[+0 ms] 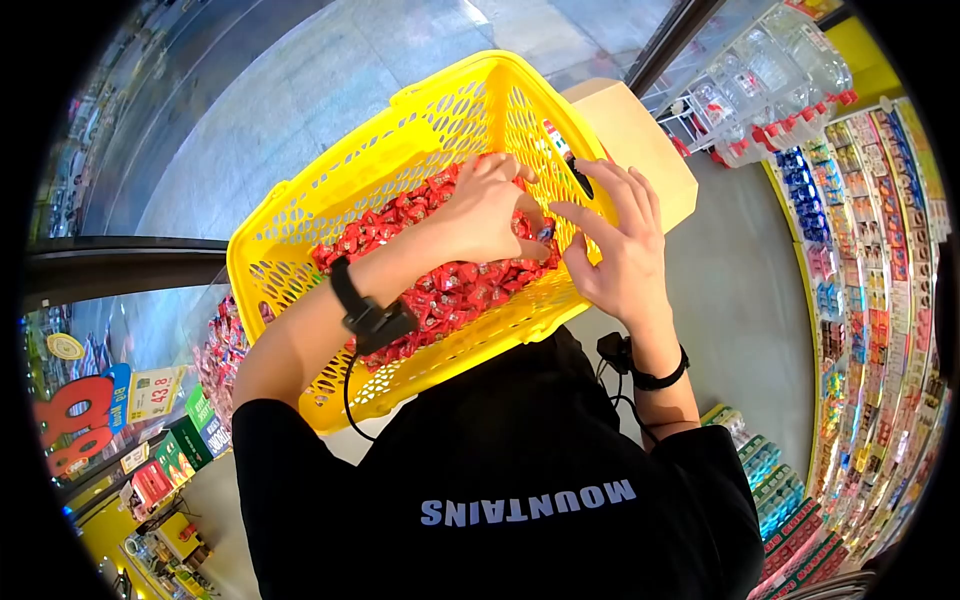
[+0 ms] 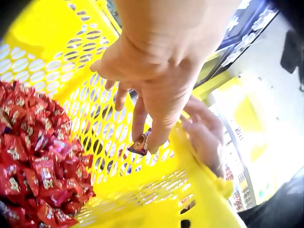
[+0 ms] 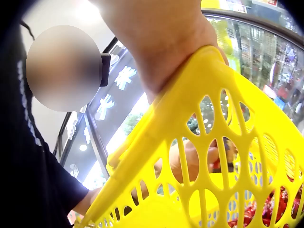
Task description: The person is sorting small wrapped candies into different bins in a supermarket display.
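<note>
A yellow plastic basket [image 1: 330,185] with perforated walls holds a heap of red-wrapped candies [image 1: 465,290]. My left hand [image 1: 485,212] reaches over the heap toward the right end wall. Its thumb and a finger pinch one small candy in a brown and purple wrapper [image 2: 140,143], which differs from the red ones. At the basket's right rim is my right hand [image 1: 625,250], fingers extended and spread over the edge. In the right wrist view, the basket wall [image 3: 213,109] hides most of that hand, while the left hand [image 3: 186,161] shows through the holes.
A cardboard box [image 1: 645,150] stands beyond the basket's right end. Along the right curve shelves of packaged goods [image 1: 870,300], with a rack of clear plastic jars [image 1: 770,75] behind. Display stands with signs [image 1: 90,405] fill the left. Glass doors [image 1: 270,90] lie ahead.
</note>
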### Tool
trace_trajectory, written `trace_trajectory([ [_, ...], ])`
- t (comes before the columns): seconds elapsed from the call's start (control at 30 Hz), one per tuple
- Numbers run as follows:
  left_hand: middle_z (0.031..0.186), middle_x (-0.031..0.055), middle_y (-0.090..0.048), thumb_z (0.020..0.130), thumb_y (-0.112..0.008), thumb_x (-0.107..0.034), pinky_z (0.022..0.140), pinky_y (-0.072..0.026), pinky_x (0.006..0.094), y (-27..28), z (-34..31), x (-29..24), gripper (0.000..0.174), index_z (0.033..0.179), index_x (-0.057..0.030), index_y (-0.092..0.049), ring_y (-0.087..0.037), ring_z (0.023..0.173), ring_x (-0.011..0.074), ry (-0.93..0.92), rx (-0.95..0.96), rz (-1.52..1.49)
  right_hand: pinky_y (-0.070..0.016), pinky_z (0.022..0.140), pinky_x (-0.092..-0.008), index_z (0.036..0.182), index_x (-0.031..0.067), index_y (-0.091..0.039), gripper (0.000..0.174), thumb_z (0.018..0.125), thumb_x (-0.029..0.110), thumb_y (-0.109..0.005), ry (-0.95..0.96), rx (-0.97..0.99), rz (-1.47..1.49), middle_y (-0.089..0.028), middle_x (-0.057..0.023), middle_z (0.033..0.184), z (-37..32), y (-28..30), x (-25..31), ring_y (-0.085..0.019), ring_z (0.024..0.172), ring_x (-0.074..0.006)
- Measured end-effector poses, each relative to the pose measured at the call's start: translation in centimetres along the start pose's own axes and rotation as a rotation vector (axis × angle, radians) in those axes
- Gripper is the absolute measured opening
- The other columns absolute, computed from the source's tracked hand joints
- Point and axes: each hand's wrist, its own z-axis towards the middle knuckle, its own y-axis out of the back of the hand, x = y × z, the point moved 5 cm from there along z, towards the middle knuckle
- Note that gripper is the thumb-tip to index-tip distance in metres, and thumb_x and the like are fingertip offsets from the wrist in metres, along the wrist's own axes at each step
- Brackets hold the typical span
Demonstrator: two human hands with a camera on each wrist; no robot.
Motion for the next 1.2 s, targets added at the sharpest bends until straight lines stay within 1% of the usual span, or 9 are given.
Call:
trace_trajectory([
  [0.2, 0.139, 0.0144, -0.06, 0.071, -0.095, -0.04, 0.122, -0.0319, 0.0529, 4.6, -2.9, -2.7, 0.038, 0.089, -0.0104, -0.08, -0.043, 0.143, 0.0385, -0.067, -0.126, 0.085, -0.0378, 0.119, -0.0588, 0.108, 0.0239, -0.082, 0.038, 0.073, 0.009, -0.079, 0.092, 0.123, 0.033, -0.061, -0.0072, 0.146, 0.7, -0.2, 0.6, -0.053, 0.141, -0.0351],
  [0.3, 0.141, 0.0164, -0.059, 0.072, -0.092, -0.046, 0.124, -0.0187, 0.0694, 4.6, -2.9, -3.2, 0.034, 0.084, -0.0164, -0.08, -0.041, 0.147, 0.0377, -0.051, -0.084, 0.034, -0.0377, 0.119, -0.0585, 0.107, 0.0259, -0.082, 0.036, 0.074, 0.012, -0.083, 0.119, 0.132, 0.048, -0.061, -0.0057, 0.146, 0.9, -0.3, 0.8, -0.052, 0.141, -0.0347],
  [0.53, 0.144, 0.0199, -0.057, 0.097, -0.075, -0.05, 0.119, -0.0382, 0.0484, 3.5, -2.4, -2.1, 0.039, 0.103, -0.0122, -0.081, -0.048, 0.14, 0.0399, -0.095, -0.07, -0.216, -0.0372, 0.119, -0.0573, 0.096, 0.0201, -0.083, 0.028, 0.07, 0.016, -0.089, 0.062, 0.063, 0.079, -0.063, -0.005, 0.144, 0.3, 0.0, 0.2, -0.054, 0.14, -0.0343],
  [0.6, 0.148, 0.0211, -0.055, 0.101, -0.07, -0.048, 0.119, -0.0385, 0.0501, 0.8, -1.7, 0.4, 0.039, 0.115, -0.0132, -0.078, -0.048, 0.141, 0.0402, 0.239, -0.021, -0.741, -0.0381, 0.119, -0.057, 0.091, 0.0141, -0.08, 0.026, 0.067, 0.012, -0.09, 0.029, 0.004, 0.072, -0.065, -0.0072, 0.142, 0.0, 0.2, 0.0, -0.057, 0.137, -0.0355],
  [0.67, 0.158, 0.0236, -0.049, 0.106, -0.059, -0.049, 0.124, -0.0322, 0.054, -3.7, -0.8, 4.3, 0.046, 0.14, -0.019, -0.067, -0.042, 0.149, 0.0413, 0.033, 0.08, -0.308, -0.0398, 0.118, -0.0566, 0.089, 0.0127, -0.079, 0.025, 0.067, 0.01, -0.09, -0.007, -0.067, 0.078, -0.065, -0.0087, 0.14, -0.4, 0.0, -0.5, -0.057, 0.136, -0.0363],
  [0.8, 0.173, 0.0203, -0.032, 0.105, -0.051, -0.059, 0.131, -0.0102, 0.0637, -7.7, -1.3, 1.0, 0.063, 0.16, -0.0281, -0.051, -0.016, 0.164, 0.0404, 0.071, 0.51, 0.35, -0.0427, 0.115, -0.0556, 0.085, 0.0103, -0.076, 0.024, 0.066, 0.007, -0.09, -0.049, -0.137, 0.098, -0.066, -0.011, 0.138, -0.6, 0.1, -0.6, -0.059, 0.134, -0.0382],
  [0.9, 0.178, 0.0124, -0.023, 0.103, -0.051, -0.064, 0.129, -0.0084, 0.067, -9.9, -2.0, 2.2, 0.072, 0.166, -0.0315, -0.04, -0.011, 0.165, 0.0383, 0.08, 0.568, 0.435, -0.0429, 0.115, -0.0546, 0.085, 0.01, -0.076, 0.024, 0.066, 0.007, -0.09, -0.076, -0.151, 0.1, -0.066, -0.0107, 0.137, -0.8, -0.1, -0.7, -0.059, 0.134, -0.0386],
  [1.17, 0.18, 0.0104, -0.016, 0.097, -0.061, -0.066, 0.128, -0.0147, 0.0685, -6.9, -6.5, 6.0, 0.093, 0.172, -0.0289, -0.022, -0.014, 0.164, 0.0411, 0.197, 0.262, 0.496, -0.044, 0.113, -0.0541, 0.085, 0.0085, -0.073, 0.025, 0.067, 0.008, -0.09, -0.142, -0.142, 0.133, -0.065, -0.0109, 0.138, -1.1, -0.2, -1.0, -0.057, 0.135, -0.0387],
  [1.2, 0.177, 0.0153, -0.024, 0.099, -0.064, -0.062, 0.129, -0.0196, 0.065, -5.4, -6.7, 5.2, 0.086, 0.169, -0.0236, -0.032, -0.018, 0.162, 0.0443, 0.217, 0.162, 0.44, -0.0442, 0.113, -0.054, 0.085, 0.0083, -0.073, 0.025, 0.067, 0.008, -0.09, -0.146, -0.142, 0.13, -0.065, -0.0109, 0.138, -1.1, -0.2, -1.0, -0.057, 0.135, -0.0387],
])
